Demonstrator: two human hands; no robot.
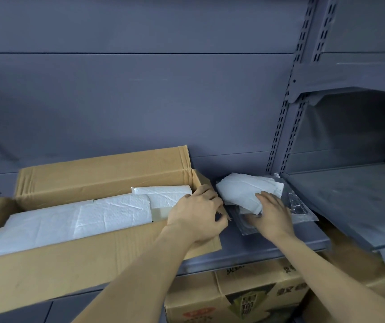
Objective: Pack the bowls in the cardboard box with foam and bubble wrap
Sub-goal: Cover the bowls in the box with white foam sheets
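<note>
I can't read any text clearly. The printed carton [245,297] under the shelf, at 5 o'clock, carries dark Chinese characters and a red logo, all too blurred for me to make out.

Left hand [196,212] on the right end wall of the open cardboard box [107,255]; foam sheets [75,217] inside the box, left of that hand. Right hand [271,214] just right of the left, on a foam-wrapped bundle [240,191] atop bubble wrap [301,206]. All on a shelf [268,245]; printed cartons [240,297] below both hands.
</note>
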